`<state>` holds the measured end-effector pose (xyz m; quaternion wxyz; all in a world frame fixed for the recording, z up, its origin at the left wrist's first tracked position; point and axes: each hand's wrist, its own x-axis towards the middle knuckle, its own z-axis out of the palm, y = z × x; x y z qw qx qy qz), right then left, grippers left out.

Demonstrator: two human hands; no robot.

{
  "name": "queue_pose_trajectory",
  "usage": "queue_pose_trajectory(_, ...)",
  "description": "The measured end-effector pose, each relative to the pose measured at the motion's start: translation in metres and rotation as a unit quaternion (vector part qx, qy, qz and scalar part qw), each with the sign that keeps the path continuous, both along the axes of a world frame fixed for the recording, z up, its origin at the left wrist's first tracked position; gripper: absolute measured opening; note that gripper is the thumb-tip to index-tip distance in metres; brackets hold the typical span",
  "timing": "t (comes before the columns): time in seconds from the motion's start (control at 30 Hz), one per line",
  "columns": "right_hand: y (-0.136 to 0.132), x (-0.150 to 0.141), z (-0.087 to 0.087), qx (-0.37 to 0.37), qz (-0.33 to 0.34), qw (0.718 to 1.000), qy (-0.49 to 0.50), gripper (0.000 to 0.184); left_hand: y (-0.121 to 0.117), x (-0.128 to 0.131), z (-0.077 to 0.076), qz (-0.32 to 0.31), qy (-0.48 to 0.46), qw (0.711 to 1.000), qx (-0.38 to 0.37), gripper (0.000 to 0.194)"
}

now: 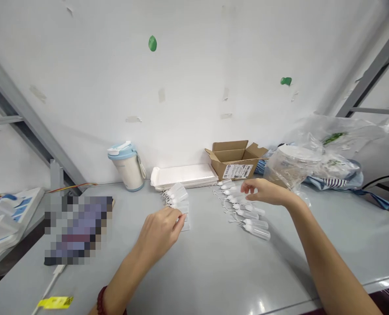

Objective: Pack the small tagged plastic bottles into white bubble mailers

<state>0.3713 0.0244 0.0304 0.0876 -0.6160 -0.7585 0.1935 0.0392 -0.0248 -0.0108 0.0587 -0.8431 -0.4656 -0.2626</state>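
My left hand [160,229] rests on the grey table [214,267], its fingers curled and pinching a small white tag at the near end of a row of white tags [178,197]. My right hand [263,191] hovers over a row of small clear plastic vials [247,210] with strings; its fingers are bent and slightly apart, with nothing visible in them.
A blue-lidded white jug [128,166] stands at the back by the wall. A stack of white trays [184,176], an open cardboard box [235,159] and clear plastic bags [312,157] line the back. A blurred dark object [78,229] lies at left, with a cable and a yellow tag [55,302].
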Motion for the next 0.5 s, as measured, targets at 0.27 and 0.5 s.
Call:
queue_pose_trajectory(0.27,-0.008,-0.019,0.004,-0.091,-0.034,0.990,-0.098,0.015,-0.008,0.012,-0.008,-0.044,0.021,0.999,0.013,0.031)
queue_pose_trajectory(0.5,-0.012,-0.023,-0.011,-0.051,-0.072,0.991,-0.105,0.005,-0.008,0.015,-0.006,-0.025,0.058,0.997,-0.040,0.033)
